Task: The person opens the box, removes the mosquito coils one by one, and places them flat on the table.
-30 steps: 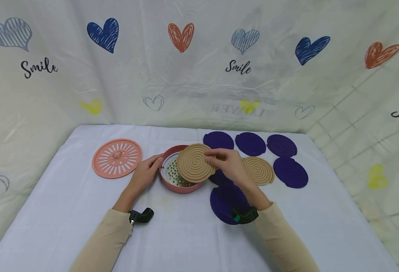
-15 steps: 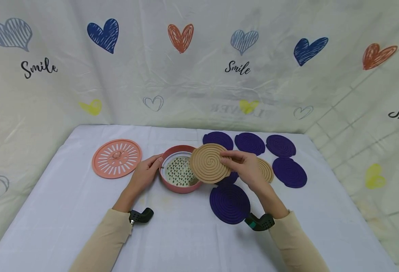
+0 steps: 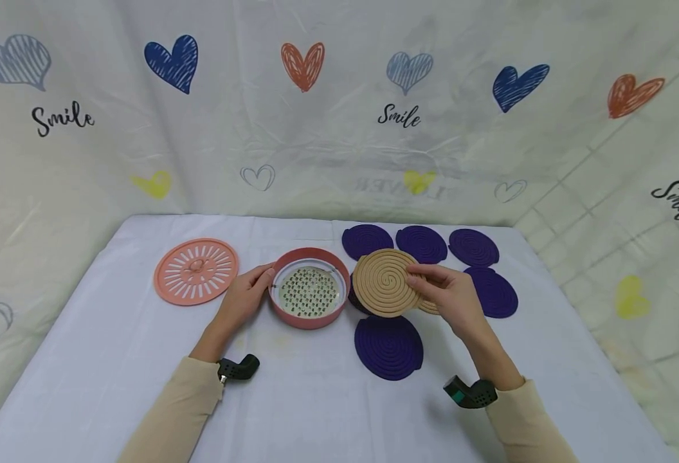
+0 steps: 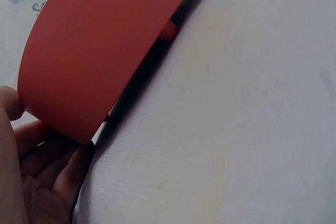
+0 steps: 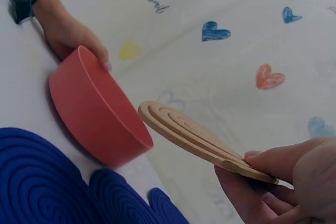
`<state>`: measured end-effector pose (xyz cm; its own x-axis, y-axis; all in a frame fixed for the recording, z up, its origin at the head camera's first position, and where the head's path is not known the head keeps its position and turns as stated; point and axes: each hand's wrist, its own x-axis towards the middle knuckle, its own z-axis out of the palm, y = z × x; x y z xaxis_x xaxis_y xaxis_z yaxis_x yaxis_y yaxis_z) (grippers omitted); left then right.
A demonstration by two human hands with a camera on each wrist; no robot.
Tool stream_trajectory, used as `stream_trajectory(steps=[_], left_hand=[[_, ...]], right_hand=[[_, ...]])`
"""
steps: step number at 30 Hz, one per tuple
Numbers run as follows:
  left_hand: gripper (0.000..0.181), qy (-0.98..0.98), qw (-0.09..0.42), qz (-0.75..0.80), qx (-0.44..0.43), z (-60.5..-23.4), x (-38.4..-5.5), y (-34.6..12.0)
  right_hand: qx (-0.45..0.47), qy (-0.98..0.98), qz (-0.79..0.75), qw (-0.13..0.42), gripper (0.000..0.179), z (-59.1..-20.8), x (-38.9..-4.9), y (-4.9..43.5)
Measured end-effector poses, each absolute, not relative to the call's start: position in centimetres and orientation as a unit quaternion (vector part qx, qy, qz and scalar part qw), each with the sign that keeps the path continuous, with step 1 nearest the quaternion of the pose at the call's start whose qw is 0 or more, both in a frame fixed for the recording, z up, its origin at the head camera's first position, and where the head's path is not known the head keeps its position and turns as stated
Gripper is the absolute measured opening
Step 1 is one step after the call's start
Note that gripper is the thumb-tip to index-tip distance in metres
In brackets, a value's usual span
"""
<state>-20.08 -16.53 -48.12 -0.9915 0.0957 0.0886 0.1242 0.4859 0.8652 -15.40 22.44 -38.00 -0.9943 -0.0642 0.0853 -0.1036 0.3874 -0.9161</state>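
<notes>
A tan mosquito coil [image 3: 382, 283] is pinched by its right edge between the thumb and fingers of my right hand [image 3: 455, 299]. In the right wrist view the coil [image 5: 194, 135] is tilted and raised, apart from the round coil holder. My left hand [image 3: 247, 296] grips the left side of that pink-red mosquito coil holder [image 3: 309, 323], thumb at the rim and fingers low on its wall [image 4: 100, 61]. Inside the holder lies a perforated metal plate [image 3: 309, 292]. The raised coil overlaps a second tan coil [image 3: 429, 308] and a dark purple coil [image 3: 358, 303] in the head view.
A slotted coral lid [image 3: 196, 271] lies to the left of the holder. More dark purple coils lie flat on the white cloth: one in front [image 3: 389, 347], three along the back [image 3: 422, 244], one at the right [image 3: 492, 293]. A printed curtain [image 3: 328, 148] hangs behind.
My right hand has moved the tan coil rightward, from over the holder to beside it, so the metal plate now shows fully. My left hand has stayed on the holder.
</notes>
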Motion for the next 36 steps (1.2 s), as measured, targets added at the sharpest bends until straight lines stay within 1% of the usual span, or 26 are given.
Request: stream_trajectory(steps=[6,16,23,31,36], left_hand=[[0.055,-0.862,0.017,-0.502,-0.068,-48.1,-20.0,-16.5],[0.057,-0.860,0.010,-0.506,-0.066,-48.1,-20.0,-16.5],[0.055,-0.856,0.013,-0.512,-0.066,-48.1,-20.0,-16.5],[0.057,-0.857,0.013,-0.510,-0.065,-48.0,-20.0,-16.5],[0.059,-0.855,0.005,-0.515,-0.059,-48.0,-20.0,-16.5]], right_hand=[[0.041,-0.840,0.540,0.033,0.039,-38.4,-14.3,24.5],[0.015,-0.835,0.549,0.038,0.038,-39.9,-12.5,27.5],[-0.002,-0.848,0.529,0.042,0.039,-40.8,-11.2,29.2],[-0.054,-0.858,0.510,0.033,0.043,-41.5,-9.7,30.7],[-0.075,-0.861,0.502,0.033,0.042,-41.9,-9.0,31.6]])
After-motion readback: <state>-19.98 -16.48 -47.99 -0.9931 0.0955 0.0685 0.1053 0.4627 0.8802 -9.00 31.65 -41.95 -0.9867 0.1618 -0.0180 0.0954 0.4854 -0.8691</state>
